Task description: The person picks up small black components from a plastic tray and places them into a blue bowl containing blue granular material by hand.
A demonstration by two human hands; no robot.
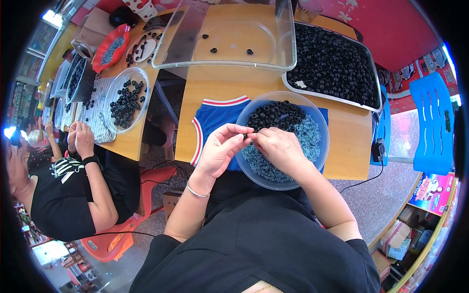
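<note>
My left hand (pixel 221 152), with a silver bangle on its wrist, pinches a small round black plastic piece (pixel 245 136) between thumb and fingertips. My right hand (pixel 279 148) is closed, its fingertips meeting the left ones at that piece; what else it may hold is hidden. Both hands are above a clear round tub (pixel 324 151). Inside the tub, black round pieces (pixel 276 113) lie at the far side, and small blue-grey translucent pieces (pixel 309 138) fill the right and near side. Under the tub a blue garment (pixel 215 116) with red-and-white trim is spread.
A clear rectangular bin (pixel 224 64) with a few black pieces stands at the far side. Right of it, a tray (pixel 337 100) is heaped with black pieces. At left, a person (pixel 73 185) sits by another clear tub (pixel 141 117). A blue chair (pixel 432 122) stands at right.
</note>
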